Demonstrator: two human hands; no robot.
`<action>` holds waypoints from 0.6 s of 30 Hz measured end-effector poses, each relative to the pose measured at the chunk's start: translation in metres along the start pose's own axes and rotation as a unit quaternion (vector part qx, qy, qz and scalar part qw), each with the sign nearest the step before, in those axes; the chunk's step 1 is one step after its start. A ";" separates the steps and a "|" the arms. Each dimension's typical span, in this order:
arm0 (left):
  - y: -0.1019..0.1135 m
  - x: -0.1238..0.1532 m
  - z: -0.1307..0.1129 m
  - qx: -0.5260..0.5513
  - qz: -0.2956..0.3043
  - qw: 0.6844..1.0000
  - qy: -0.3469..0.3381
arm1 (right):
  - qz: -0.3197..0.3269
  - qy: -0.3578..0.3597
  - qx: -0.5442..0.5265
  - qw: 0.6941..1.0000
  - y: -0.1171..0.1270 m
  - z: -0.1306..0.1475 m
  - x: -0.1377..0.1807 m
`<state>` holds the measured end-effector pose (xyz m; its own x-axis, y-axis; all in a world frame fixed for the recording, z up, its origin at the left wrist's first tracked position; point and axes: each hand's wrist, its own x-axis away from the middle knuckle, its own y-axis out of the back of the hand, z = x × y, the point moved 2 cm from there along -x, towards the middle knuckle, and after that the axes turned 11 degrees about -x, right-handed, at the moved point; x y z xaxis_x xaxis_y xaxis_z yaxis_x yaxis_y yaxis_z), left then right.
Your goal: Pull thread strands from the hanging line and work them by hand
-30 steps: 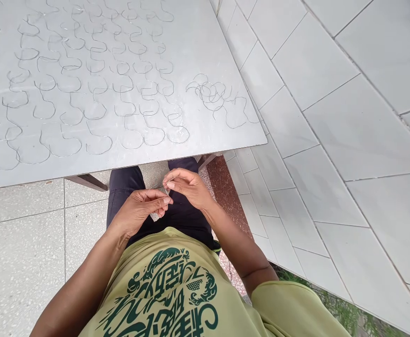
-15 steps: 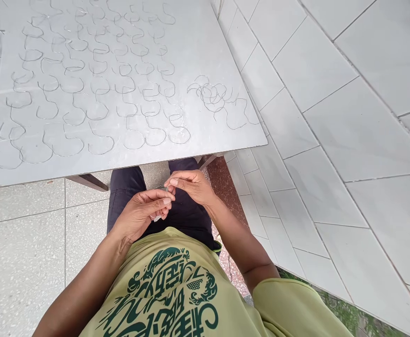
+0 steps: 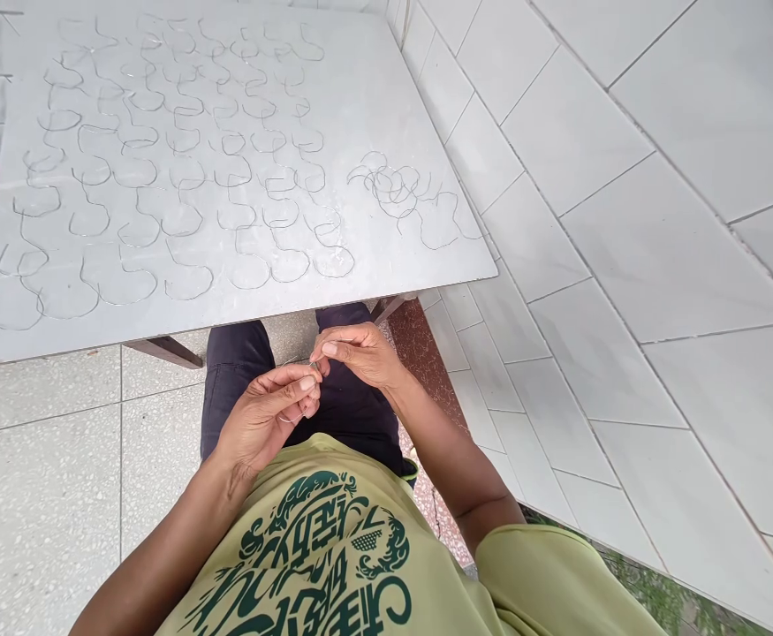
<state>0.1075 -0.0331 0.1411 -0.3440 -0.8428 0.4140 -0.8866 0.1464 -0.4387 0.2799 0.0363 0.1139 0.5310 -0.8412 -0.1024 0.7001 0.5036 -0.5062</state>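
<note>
A thin piece of wire (image 3: 297, 360) sits just below the centre of the frame, pinched between the two hands above the person's lap; only a short, pale stretch of it shows, running left from the fingertips, and its full shape cannot be made out. The left hand (image 3: 268, 420) comes up from the lower left, thumb and forefinger closed narrowly on the wire, the other fingers curled beneath; the right hand (image 3: 358, 353) meets it from the right, its thumb and forefinger likewise pressed together on the wire, so that the two sets of fingertips are touching or very nearly so. Under the hands lie dark trousers (image 3: 240, 362); at the bottom of the frame is a yellow-green shirt (image 3: 333, 565) with a dark green print.

Above the hands, filling the upper left and centre of the frame, a white board (image 3: 386, 97) rests flat on a dark frame (one brown leg shows below its near edge); spread over it in rough rows are many bent wire hooks (image 3: 180, 177), each an S-like curve, lying apart or just touching their neighbours; toward the board's right edge a small tangle of hooks (image 3: 399, 190) lies heaped together. The right half of the frame is white tiled wall (image 3: 657, 265); the lower left is speckled floor tile (image 3: 41, 495).
</note>
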 end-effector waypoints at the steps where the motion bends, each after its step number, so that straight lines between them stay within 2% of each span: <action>1: 0.000 0.000 0.000 -0.002 0.001 1.000 -0.002 | 0.002 -0.001 -0.006 1.000 0.000 0.000 0.000; 11: 0.003 -0.001 0.005 -0.063 -0.034 0.997 -0.032 | -0.062 -0.057 -0.090 0.992 0.002 -0.011 0.003; 18: 0.001 -0.003 0.012 -0.050 -0.063 0.995 -0.053 | -0.057 -0.063 -0.136 0.987 0.006 -0.014 0.000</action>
<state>0.1117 -0.0369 0.1297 -0.1989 -0.9071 0.3710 -0.9487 0.0833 -0.3049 0.2770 0.0365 0.0988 0.5222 -0.8502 0.0669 0.6146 0.3207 -0.7207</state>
